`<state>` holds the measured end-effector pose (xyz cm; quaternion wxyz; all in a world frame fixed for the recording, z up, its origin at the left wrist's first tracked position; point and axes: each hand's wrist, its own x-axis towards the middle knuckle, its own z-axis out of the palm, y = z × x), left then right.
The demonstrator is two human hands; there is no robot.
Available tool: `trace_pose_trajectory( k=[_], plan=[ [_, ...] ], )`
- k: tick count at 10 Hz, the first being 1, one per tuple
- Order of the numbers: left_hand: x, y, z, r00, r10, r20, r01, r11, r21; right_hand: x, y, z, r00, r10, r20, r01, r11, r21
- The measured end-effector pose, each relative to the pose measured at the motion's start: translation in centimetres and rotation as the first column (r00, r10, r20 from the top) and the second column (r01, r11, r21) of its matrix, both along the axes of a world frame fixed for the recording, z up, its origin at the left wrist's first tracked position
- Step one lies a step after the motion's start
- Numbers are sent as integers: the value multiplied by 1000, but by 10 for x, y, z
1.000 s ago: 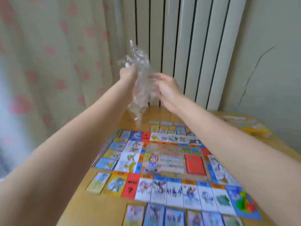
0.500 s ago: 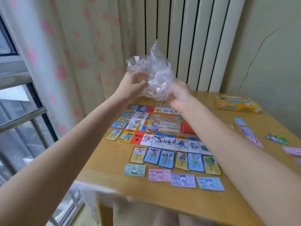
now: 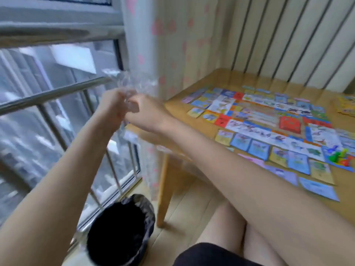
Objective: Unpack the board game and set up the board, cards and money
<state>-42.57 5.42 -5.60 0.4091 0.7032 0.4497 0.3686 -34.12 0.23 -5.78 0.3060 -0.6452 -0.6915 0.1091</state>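
Both my hands, left hand [image 3: 112, 104] and right hand [image 3: 146, 110], clutch the crumpled plastic wrap [image 3: 130, 83] off the worktop's [image 3: 211, 81] nine o'clock edge, above the bin [image 3: 119, 229]. The board [image 3: 259, 114], cards [image 3: 299, 162] and money [image 3: 318, 188] lie at three o'clock.

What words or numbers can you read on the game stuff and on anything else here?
None can be read.
Game board: it has print on its squares, but the picture is too blurred to read it.
Cards beside the board: pictures show, words too small and blurred.
Red square on the board: no readable text.
Yellow box: blurred, nothing readable.
Plastic wrap and bin: no text seen.
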Motion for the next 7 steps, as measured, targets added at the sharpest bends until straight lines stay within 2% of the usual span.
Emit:
trace_pose_trajectory(
  k=[1,2,3,4,5,6,7],
  plan=[
    [-39,19,-50,880,176,-440,-104,978,184,-38,5,-42,988,108,110,-98,991,-93],
    [-96,30,-163,675,316,-666,-384,922,49,-67,1,-100,912,337,236,-247,907,-340],
    [-111,7,-233,669,301,-679,-535,829,-160,-66,-1,-119,891,375,257,-251,877,-410],
    [-92,-31,-313,668,53,-742,-449,824,-346,-47,13,-151,876,378,300,-190,841,-506],
    [-74,-38,-346,690,-93,-718,-372,805,-463,-40,21,-183,861,418,289,-175,778,-604],
    [-67,-34,-381,624,-220,-750,-277,835,-476,-37,29,-228,863,437,255,-158,711,-685],
    [-66,-26,-400,584,-314,-748,-220,826,-519,-41,36,-244,874,438,209,-161,668,-726]
  ],
)
